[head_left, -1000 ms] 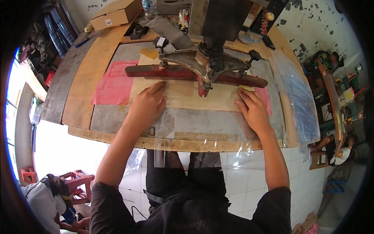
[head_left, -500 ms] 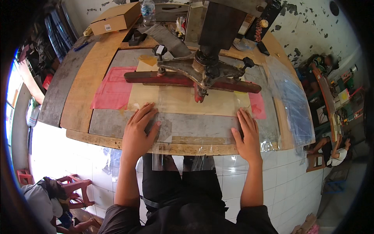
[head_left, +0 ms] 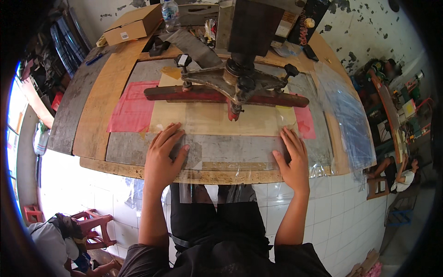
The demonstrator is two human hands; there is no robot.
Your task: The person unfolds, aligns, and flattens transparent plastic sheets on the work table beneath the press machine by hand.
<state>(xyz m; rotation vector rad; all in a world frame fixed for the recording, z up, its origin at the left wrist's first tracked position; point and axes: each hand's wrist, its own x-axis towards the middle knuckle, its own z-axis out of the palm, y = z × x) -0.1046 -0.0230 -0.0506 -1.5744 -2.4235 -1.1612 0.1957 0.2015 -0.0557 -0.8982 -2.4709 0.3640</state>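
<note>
My left hand (head_left: 164, 156) lies with fingers stretched toward the near left part of a cream sheet (head_left: 207, 122). My right hand (head_left: 293, 159) rests likewise near its right end, thumb spread. Under or between both hands runs clear plastic film (head_left: 240, 194), which hangs over the table's front edge; its far outline is hard to make out. Pink sheets (head_left: 130, 115) show at both ends of the cream one, on a grey plate (head_left: 127, 150). Above them a press head (head_left: 235, 81) carries a long, dark red bar (head_left: 203, 95); whether the bar touches the sheet, I cannot tell.
Stacked clear bluish film (head_left: 353, 134) lies at the table's right edge. Behind stand a cardboard box (head_left: 132, 24), a water bottle (head_left: 170, 14) and a dark phone-like slab (head_left: 310, 53). One person sits at lower left by red stools (head_left: 94, 228); others are at right.
Both hands stay in practically the same place on the film. The whole view has shifted slightly; the press head looks unmoved relative to the table.
</note>
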